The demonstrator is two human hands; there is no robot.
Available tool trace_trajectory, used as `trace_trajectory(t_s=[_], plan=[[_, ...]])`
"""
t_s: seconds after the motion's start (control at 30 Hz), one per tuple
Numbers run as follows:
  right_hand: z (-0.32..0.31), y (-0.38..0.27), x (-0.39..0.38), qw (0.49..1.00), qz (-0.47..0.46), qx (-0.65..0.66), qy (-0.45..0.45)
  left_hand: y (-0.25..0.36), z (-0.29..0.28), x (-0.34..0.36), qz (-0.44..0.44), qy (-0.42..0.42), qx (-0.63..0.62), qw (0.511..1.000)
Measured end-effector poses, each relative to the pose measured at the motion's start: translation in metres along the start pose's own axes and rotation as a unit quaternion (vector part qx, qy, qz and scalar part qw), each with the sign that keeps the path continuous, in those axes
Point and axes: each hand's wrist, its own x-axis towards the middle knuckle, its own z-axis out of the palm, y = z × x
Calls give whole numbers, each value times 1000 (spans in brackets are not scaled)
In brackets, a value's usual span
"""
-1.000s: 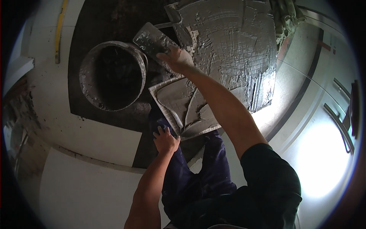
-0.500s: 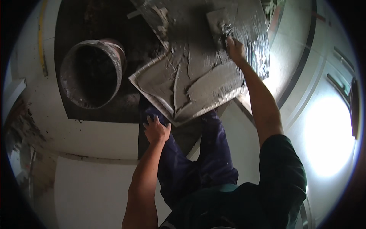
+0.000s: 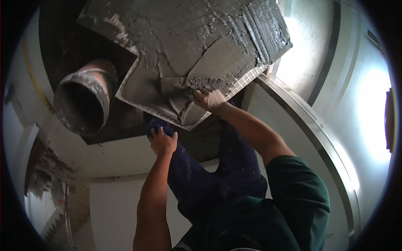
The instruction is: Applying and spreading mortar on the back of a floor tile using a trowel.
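My right hand (image 3: 209,99) grips a flat trowel (image 3: 176,87) caked with grey mortar, low on a large slab (image 3: 213,33) near its front corner. Wet mortar covers the slab, with ridges and streaks at the upper right and a pale gridded rim showing along the near edges. My left hand (image 3: 163,142) rests on my left knee, fingers spread and holding nothing. My dark blue trousers (image 3: 197,171) show below the slab, whose front corner is between my legs.
A mortar-smeared bucket (image 3: 81,104) stands on a dark sheet (image 3: 54,42) to the left. A long yellow strip (image 3: 35,77) lies beyond it. A metal rail (image 3: 301,121) curves along the right, beside a brightly lit pale surface. Steps appear at lower left.
My right hand swung the trowel from the upper left to the upper right, then down to the slab's front. My left hand stays on my knee. The view has shifted.
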Motion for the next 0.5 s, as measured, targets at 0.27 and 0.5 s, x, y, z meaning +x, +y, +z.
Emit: trace_trajectory(t_s=[0.27, 0.5], plan=[[-54, 51, 31, 927, 274, 76, 244, 19, 2, -4, -3, -5, 42, 999], [-62, 164, -29, 784, 418, 108, 447, 35, 3, -10, -6, -17, 47, 999]])
